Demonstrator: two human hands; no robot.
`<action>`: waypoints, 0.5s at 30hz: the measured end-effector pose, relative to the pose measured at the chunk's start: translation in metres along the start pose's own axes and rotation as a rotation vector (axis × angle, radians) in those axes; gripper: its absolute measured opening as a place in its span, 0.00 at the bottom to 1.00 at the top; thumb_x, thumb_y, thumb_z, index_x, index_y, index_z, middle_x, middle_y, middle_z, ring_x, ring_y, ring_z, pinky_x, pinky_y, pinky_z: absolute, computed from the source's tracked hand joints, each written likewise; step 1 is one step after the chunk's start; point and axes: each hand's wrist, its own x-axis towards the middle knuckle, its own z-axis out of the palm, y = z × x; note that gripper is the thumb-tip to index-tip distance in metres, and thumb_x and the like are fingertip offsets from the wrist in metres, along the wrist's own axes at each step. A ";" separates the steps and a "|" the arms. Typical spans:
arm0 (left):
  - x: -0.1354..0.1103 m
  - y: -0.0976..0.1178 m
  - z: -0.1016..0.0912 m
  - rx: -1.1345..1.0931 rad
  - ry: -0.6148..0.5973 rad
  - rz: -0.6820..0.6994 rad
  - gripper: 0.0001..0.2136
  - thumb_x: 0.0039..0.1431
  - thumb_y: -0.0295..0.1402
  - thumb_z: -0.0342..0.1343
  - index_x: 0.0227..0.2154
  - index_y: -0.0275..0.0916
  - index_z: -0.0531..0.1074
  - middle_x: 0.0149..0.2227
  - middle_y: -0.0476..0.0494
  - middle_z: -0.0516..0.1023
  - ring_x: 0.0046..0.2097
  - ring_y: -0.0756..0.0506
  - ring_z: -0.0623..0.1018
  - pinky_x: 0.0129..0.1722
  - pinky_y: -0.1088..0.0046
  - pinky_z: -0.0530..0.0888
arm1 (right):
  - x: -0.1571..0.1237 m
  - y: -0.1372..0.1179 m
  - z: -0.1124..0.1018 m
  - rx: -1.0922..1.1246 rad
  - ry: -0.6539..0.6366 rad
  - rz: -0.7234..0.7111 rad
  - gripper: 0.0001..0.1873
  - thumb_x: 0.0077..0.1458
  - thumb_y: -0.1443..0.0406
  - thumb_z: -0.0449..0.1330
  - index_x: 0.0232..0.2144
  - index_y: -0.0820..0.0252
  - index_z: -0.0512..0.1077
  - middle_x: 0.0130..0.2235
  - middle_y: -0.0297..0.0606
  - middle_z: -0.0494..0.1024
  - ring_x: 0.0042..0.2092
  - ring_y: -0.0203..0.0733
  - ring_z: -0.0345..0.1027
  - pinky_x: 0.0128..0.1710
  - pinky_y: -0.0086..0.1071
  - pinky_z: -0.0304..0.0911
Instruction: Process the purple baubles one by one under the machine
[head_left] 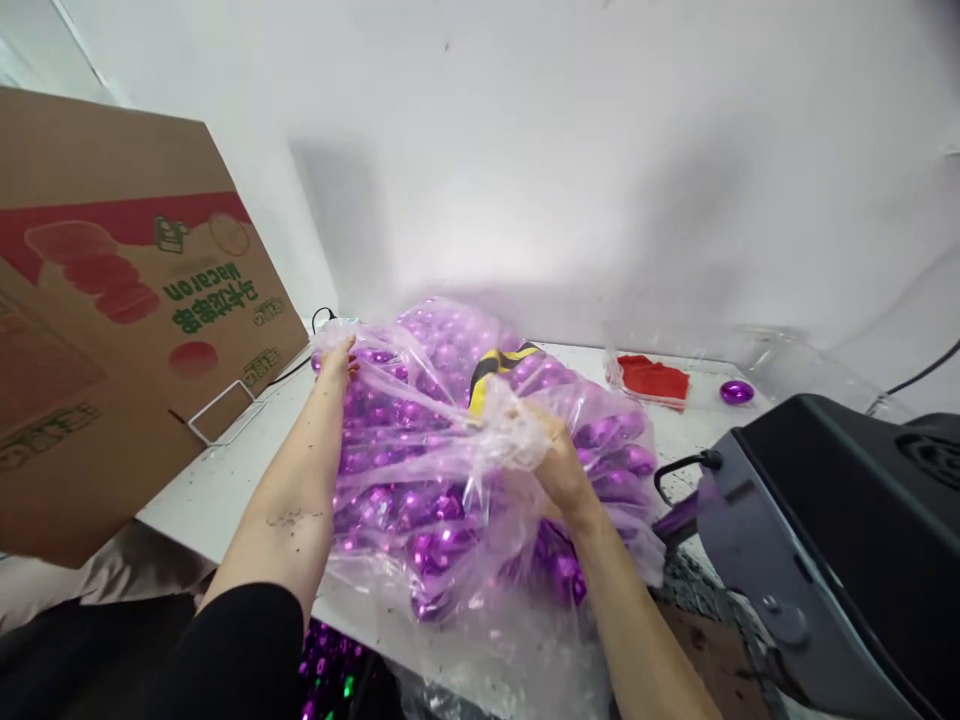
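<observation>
A large clear plastic bag (390, 400) full of shiny purple faceted balls lies on the white table. My right hand (553, 450) is closed around bunched plastic near the bag's middle. At the bag's left side, my left hand (341, 362) has its fingers curled on the plastic edge; they are partly hidden. Between my hands, a yellow and black striped strip (484, 385) shows next to the bunched plastic. Loose folds of the bag hang toward the table's front edge, with several purple balls (435, 565) low inside it.
A big cardboard box (112, 330) stands at left, a white wire bracket (225, 412) by it. Behind, on the right, lie a red cloth-like piece (652, 378) and one purple ball (736, 392). A black and grey machine (817, 540) occupies the right front. A white wall rises behind.
</observation>
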 end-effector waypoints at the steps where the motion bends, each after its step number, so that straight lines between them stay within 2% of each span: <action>1: 0.001 0.002 0.007 -0.008 -0.024 0.015 0.17 0.50 0.41 0.68 0.36 0.39 0.69 0.25 0.51 0.70 0.31 0.44 0.78 0.28 0.69 0.76 | -0.004 0.001 -0.002 -0.027 -0.029 0.002 0.29 0.62 0.49 0.50 0.47 0.72 0.65 0.43 0.43 0.67 0.49 0.27 0.61 0.54 0.28 0.67; 4: 0.008 0.016 0.024 -0.044 -0.069 0.065 0.11 0.52 0.38 0.66 0.30 0.41 0.69 0.23 0.51 0.69 0.29 0.46 0.76 0.25 0.72 0.74 | -0.008 0.003 -0.004 -0.119 -0.077 0.009 0.29 0.61 0.49 0.51 0.43 0.73 0.66 0.40 0.41 0.68 0.46 0.25 0.61 0.51 0.26 0.67; 6: 0.015 0.036 0.039 -0.082 -0.106 0.096 0.09 0.55 0.37 0.63 0.29 0.42 0.68 0.26 0.50 0.72 0.30 0.48 0.77 0.26 0.75 0.73 | -0.006 0.003 0.000 -0.165 -0.064 0.008 0.26 0.59 0.50 0.54 0.42 0.73 0.67 0.39 0.40 0.68 0.44 0.24 0.62 0.48 0.23 0.66; 8: 0.022 0.065 0.055 -0.130 -0.171 0.159 0.08 0.58 0.38 0.62 0.31 0.43 0.69 0.32 0.50 0.75 0.34 0.49 0.79 0.29 0.76 0.74 | 0.003 0.004 0.007 -0.197 -0.017 0.004 0.24 0.56 0.56 0.57 0.50 0.67 0.67 0.40 0.39 0.69 0.43 0.26 0.63 0.46 0.23 0.65; 9: 0.023 0.082 0.063 -0.158 -0.215 0.210 0.08 0.58 0.40 0.62 0.33 0.44 0.69 0.35 0.50 0.77 0.37 0.49 0.80 0.31 0.77 0.75 | 0.011 0.004 0.011 -0.211 0.012 0.003 0.28 0.54 0.59 0.57 0.56 0.62 0.64 0.41 0.38 0.70 0.42 0.27 0.64 0.45 0.23 0.64; 10: 0.020 0.100 0.071 -0.205 -0.297 0.316 0.09 0.59 0.40 0.62 0.36 0.45 0.70 0.38 0.50 0.77 0.40 0.48 0.81 0.33 0.76 0.75 | 0.020 0.002 0.016 -0.224 0.040 0.002 0.35 0.52 0.62 0.57 0.62 0.57 0.58 0.41 0.37 0.70 0.41 0.28 0.64 0.43 0.24 0.64; 12: 0.000 0.135 0.083 -0.240 -0.395 0.519 0.12 0.63 0.44 0.58 0.43 0.43 0.71 0.43 0.49 0.76 0.47 0.43 0.81 0.38 0.70 0.76 | 0.045 -0.006 0.025 -0.243 0.087 -0.003 0.48 0.48 0.65 0.56 0.68 0.53 0.41 0.38 0.35 0.71 0.36 0.30 0.63 0.40 0.26 0.63; 15: -0.070 0.173 0.092 -0.176 -0.354 0.616 0.13 0.68 0.42 0.52 0.46 0.40 0.72 0.42 0.51 0.74 0.50 0.39 0.81 0.40 0.63 0.76 | 0.092 -0.030 0.042 -0.237 0.160 -0.036 0.58 0.43 0.68 0.60 0.69 0.55 0.30 0.40 0.37 0.71 0.37 0.32 0.64 0.41 0.27 0.64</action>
